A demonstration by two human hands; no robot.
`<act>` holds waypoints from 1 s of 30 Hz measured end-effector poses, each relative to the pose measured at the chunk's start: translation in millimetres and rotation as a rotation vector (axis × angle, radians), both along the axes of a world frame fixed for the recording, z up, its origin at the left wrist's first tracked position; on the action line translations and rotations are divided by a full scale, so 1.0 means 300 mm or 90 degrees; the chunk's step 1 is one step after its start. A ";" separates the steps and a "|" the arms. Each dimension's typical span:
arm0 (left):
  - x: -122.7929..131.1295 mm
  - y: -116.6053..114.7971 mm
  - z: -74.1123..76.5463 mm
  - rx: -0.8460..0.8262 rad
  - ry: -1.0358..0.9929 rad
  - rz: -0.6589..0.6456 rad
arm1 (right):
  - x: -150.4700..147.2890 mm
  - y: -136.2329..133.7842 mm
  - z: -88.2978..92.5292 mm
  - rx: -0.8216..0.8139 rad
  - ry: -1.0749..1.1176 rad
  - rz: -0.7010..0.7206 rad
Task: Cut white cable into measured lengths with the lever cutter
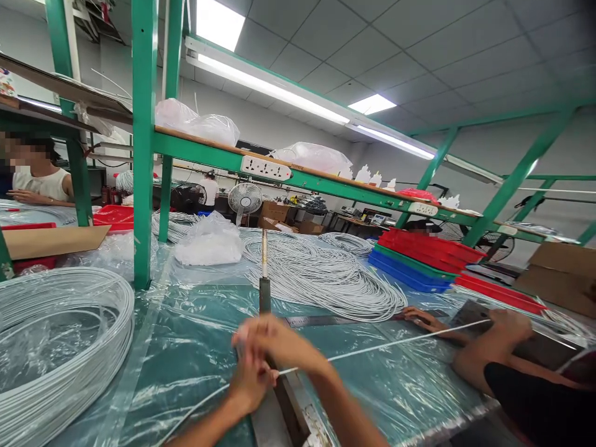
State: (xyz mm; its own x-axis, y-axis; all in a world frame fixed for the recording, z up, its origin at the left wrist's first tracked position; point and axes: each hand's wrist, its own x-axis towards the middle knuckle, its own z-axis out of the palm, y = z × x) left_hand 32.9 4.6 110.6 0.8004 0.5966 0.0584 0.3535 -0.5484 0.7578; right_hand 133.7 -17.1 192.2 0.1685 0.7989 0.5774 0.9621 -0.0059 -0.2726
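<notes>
A white cable (382,349) runs from the lower left, through my left hand, to a co-worker's hand on the right. My left hand (251,380) is closed around this cable near the middle of the table, thumb and fingers pressed together. Just above and touching or overlapping it is my right hand (282,343), blurred by motion, so its grip is hard to make out. Both hands are over a long metal tool with a bar (264,295) standing up beyond them and a base (291,410) below them.
A large cable coil (107,347) lies at left, and looser coils (321,273) spread behind. A steel ruler (321,320) lies across the table. Stacked red, green and blue trays (414,264) stand back right. A co-worker's hand (512,326) grips the cable at right. A green post (144,155) rises at left.
</notes>
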 end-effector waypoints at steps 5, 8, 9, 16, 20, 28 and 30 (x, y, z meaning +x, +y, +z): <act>-0.026 -0.028 0.016 0.167 0.063 -0.086 | 0.222 0.222 0.237 -0.097 0.516 -0.069; -0.017 -0.031 0.018 0.160 0.118 -0.093 | 0.305 0.322 0.273 -0.116 0.583 -0.101; -0.010 -0.029 0.014 0.139 0.120 -0.087 | 0.319 0.346 0.272 -0.126 0.608 -0.107; 0.053 0.006 -0.077 -0.114 -0.016 0.011 | 0.352 0.425 0.256 -0.119 0.751 -0.141; 0.089 0.019 -0.117 -0.184 -0.035 0.028 | 0.347 0.379 0.282 -0.089 0.793 -0.119; 0.126 0.006 -0.158 -0.220 -0.083 0.101 | 0.254 -0.055 0.378 -0.063 0.861 -0.026; 0.122 0.001 -0.160 -0.217 -0.087 0.111 | 0.216 -0.210 0.358 -0.096 0.871 -0.018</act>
